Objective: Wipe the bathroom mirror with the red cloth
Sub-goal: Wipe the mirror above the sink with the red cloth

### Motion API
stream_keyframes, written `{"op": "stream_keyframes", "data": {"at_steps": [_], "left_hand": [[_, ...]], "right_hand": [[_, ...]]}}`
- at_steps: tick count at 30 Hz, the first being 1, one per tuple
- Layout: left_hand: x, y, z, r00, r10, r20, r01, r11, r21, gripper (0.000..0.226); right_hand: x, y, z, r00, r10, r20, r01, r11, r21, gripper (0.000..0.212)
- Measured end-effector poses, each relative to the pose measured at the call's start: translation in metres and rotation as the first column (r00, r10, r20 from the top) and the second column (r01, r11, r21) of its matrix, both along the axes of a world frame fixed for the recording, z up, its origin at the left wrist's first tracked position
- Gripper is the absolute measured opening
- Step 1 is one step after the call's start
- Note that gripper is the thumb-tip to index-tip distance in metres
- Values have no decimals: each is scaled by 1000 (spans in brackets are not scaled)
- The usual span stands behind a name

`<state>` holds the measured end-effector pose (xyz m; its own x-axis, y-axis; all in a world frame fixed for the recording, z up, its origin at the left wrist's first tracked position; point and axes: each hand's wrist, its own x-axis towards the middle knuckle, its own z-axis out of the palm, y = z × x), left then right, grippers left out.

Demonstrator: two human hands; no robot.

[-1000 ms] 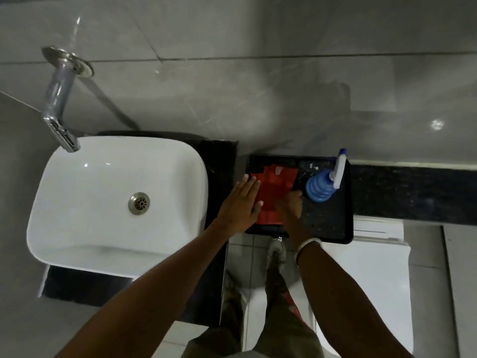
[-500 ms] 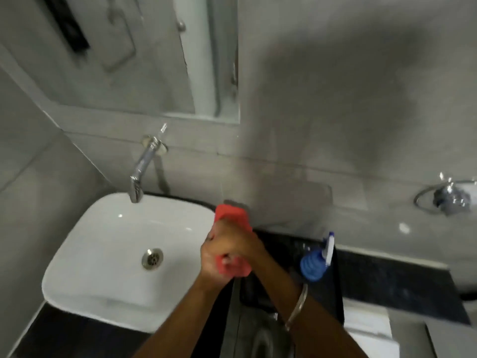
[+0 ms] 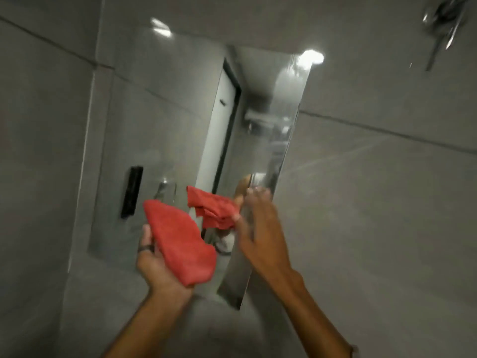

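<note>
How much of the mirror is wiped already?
Done: the red cloth is picked up and raised in front of the mirror. In hand: the left hand holds it; the right hand is open beside it. Left: all the wiping, since the cloth isn't on the glass yet.

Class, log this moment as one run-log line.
left hand: holds red cloth | right hand: open, empty | mirror: cloth raised before it, contact unclear

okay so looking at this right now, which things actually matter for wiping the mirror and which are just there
For the job:
- red cloth, held in the left hand
- mirror on the wall
- right hand, open beside the cloth

Just there:
- chrome fitting, top right, blurred
- grey wall tiles
- black fixture and doorway, seen only as reflections in the mirror
</note>
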<state>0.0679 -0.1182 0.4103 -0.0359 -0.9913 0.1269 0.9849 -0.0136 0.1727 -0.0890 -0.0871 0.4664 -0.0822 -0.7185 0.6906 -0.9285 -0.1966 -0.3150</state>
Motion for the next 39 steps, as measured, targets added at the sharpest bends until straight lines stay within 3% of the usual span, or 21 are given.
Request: {"op": "stream_keyframes", "data": {"at_steps": [2, 5, 6, 7, 8, 9, 11, 12, 13, 18, 22, 28, 31, 34, 39], "left_hand": [[-5, -22, 53, 992, 121, -22, -123, 989, -85, 52], [-16, -49, 134, 937, 345, 57, -317, 906, -279, 52], [-23, -62, 151, 877, 471, 97, -409, 836, -367, 61], [-30, -74, 165, 759, 625, 182, -490, 733, -471, 64], [-37, -88, 184, 561, 777, 287, -542, 606, -582, 62], [-45, -103, 201, 292, 873, 390, -503, 487, -714, 59], [-62, -127, 224, -286, 852, 439, -341, 338, -877, 64], [-68, -135, 231, -454, 799, 395, -278, 294, -914, 68], [-74, -140, 241, -538, 771, 341, -245, 244, -938, 71], [-91, -136, 296, -630, 760, 160, -126, 104, -987, 70], [-113, -123, 310, -679, 733, -33, 65, 15, -998, 69], [-122, -111, 260, -517, 727, -453, 451, -219, -865, 66], [-104, -120, 203, -460, 773, -436, 456, -216, -863, 63], [-67, -146, 172, -515, 780, -356, 387, -158, -908, 63], [-34, -171, 231, -639, 762, -106, 159, -4, -987, 65]], "right_hand": [[-23, -5, 52, 984, -167, -59, 152, 967, -205, 65], [-60, -13, 121, 907, -406, -109, 322, 837, -442, 68], [-72, -17, 139, 883, -453, -121, 355, 814, -460, 69], [-83, -20, 151, 858, -492, -145, 386, 806, -448, 69], [-93, -25, 160, 836, -523, -166, 412, 799, -438, 70], [-101, -31, 164, 811, -550, -200, 422, 787, -450, 71], [-113, -42, 163, 769, -596, -231, 426, 748, -509, 71], [-116, -46, 160, 759, -608, -233, 417, 729, -543, 71], [-121, -51, 160, 750, -622, -227, 410, 706, -578, 71], [-128, -60, 159, 730, -645, -225, 399, 670, -626, 71], [-131, -61, 157, 737, -647, -195, 403, 653, -641, 68], [-128, -61, 154, 760, -627, -170, 403, 660, -635, 65], [-128, -58, 148, 773, -616, -154, 414, 673, -613, 65], [-130, -53, 141, 767, -619, -168, 420, 683, -598, 66], [-129, -50, 139, 759, -624, -188, 413, 684, -601, 67]]}}
